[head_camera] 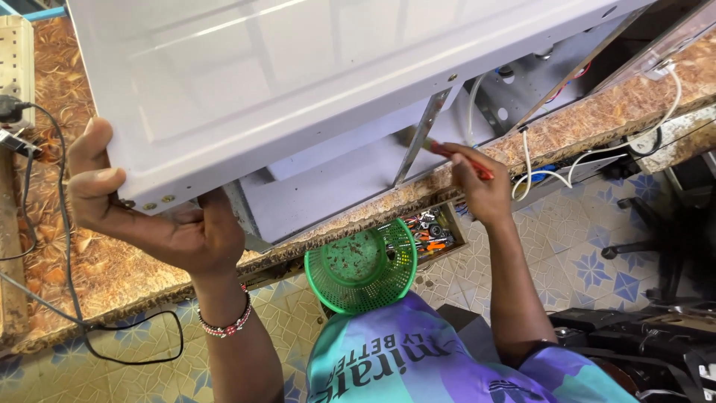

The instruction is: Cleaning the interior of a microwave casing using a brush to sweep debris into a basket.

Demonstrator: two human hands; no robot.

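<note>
Patterned wood bench (pixel 112 261) w/ grey appliance casing (pixel 298 89), power strip (pixel 16 67) on it

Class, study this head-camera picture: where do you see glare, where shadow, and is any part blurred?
Head view: soft glare streaks cross the tilted grey appliance panel; shadow fills the cavity beneath it, where the right hand works a red-handled brush; the brush tip looks slightly motion-blurred; the left hand and green basket are evenly lit and sharp.

Grey casing (pixel 246 82) — green basket (pixel 363 265), red-handled brush (pixel 447 151)
</note>
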